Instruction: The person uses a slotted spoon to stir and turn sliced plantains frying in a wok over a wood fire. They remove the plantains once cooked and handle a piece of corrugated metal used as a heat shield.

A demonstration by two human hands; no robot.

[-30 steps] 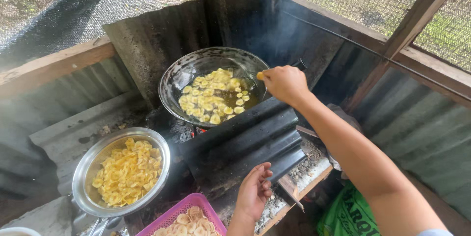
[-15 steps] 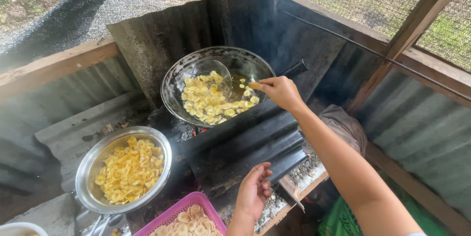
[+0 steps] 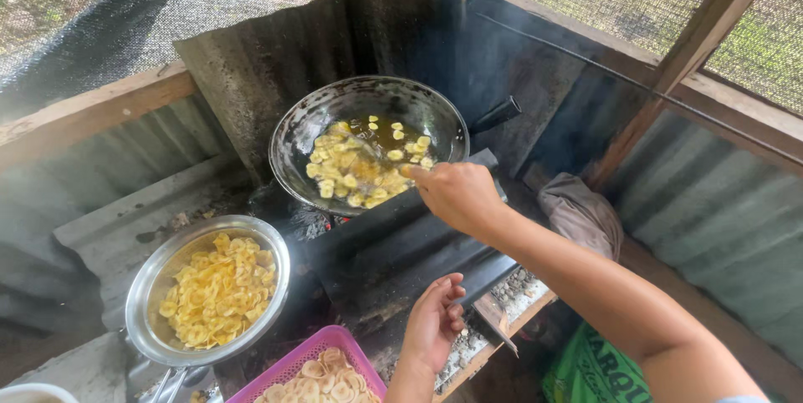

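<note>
A dark wok (image 3: 294, 131) sits on a smoky stove, with yellow banana slices (image 3: 355, 170) frying in oil. My right hand (image 3: 458, 195) hovers over the wok's near rim with its fingers closed; whether they pinch anything is hidden. My left hand (image 3: 435, 321) rests on the edge of a dark corrugated metal sheet (image 3: 393, 244) in front of the wok, fingers loosely apart and holding nothing. At the lower left a metal bowl (image 3: 142, 286) holds fried yellow chips (image 3: 213, 290). Beside my left hand, a pink basket (image 3: 288, 363) holds pale raw slices (image 3: 322, 378).
Corrugated metal walls (image 3: 251, 68) and a wooden rail (image 3: 84, 110) ring the stove, with wire mesh above. A grey cloth (image 3: 579, 212) lies right of the wok, a green bag (image 3: 590, 365) below it. A wooden post (image 3: 694, 43) slants at the right. A white container's rim (image 3: 29, 392) shows at bottom left.
My right hand has drawn back from above the middle of the wok toward its near rim. The view has shifted slightly. My left hand stays on the metal sheet.
</note>
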